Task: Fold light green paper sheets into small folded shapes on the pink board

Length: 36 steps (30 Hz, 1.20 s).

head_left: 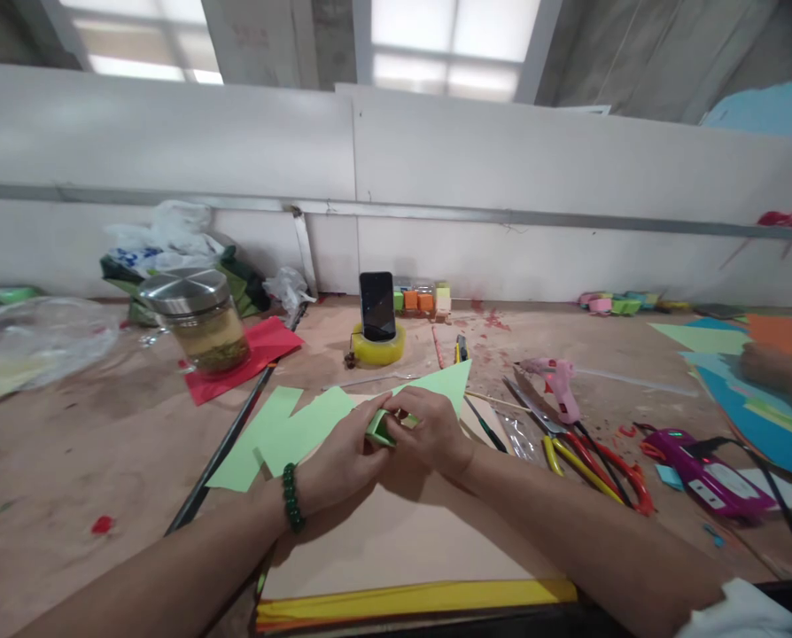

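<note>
Both my hands meet at the middle of the table over a small folded piece of light green paper (381, 428). My left hand (343, 456), with a dark green bead bracelet at the wrist, pinches the folded piece from the left. My right hand (434, 431) grips it from the right and above. Under and behind the hands lies a larger cut sheet of light green paper (283, 431) with a pointed corner toward the back. A beige card sheet (396, 532) lies beneath my forearms.
A phone (376, 305) stands in a yellow tape roll. Glass jar (200, 321) on red paper at left. Pink glue gun (559, 381), scissors (569, 439) and a magenta tool (702, 470) at right. Another person's hand (778, 372) rests on coloured sheets far right. A long dark rod (227, 447) lies diagonally.
</note>
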Tool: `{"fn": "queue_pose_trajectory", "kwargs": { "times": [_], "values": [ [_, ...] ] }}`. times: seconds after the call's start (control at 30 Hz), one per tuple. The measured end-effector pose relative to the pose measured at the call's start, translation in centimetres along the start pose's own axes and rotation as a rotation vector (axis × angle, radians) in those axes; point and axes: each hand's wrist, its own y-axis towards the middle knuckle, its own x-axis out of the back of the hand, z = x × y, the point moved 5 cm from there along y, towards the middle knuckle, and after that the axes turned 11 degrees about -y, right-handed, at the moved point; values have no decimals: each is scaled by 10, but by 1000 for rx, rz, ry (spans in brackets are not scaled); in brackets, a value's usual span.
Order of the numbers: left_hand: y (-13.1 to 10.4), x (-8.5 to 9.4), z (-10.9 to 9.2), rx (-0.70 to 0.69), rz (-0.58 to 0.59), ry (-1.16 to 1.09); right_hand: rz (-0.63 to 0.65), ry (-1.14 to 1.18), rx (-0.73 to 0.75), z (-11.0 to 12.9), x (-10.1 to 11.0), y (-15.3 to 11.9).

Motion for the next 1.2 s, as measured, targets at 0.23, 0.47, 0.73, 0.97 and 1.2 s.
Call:
{"fn": "queue_pose_trajectory", "kwargs": {
  "times": [0.23,0.47,0.73,0.97,1.2],
  "values": [
    [1,-2,-9,13,50,-42,-9,-19,44,4,4,-1],
    [1,-3,-12,6,44,-51,22,-19,42,4,3,0],
    [0,0,-1,49,3,-36,80,21,-82,-4,-6,0],
    [0,-1,-1,46,3,-44,111,47,-145,-6,-9,-1],
    [-2,-2,5,64,-29,-26,117,35,-161,-5,-10,-1]
  ]
}}
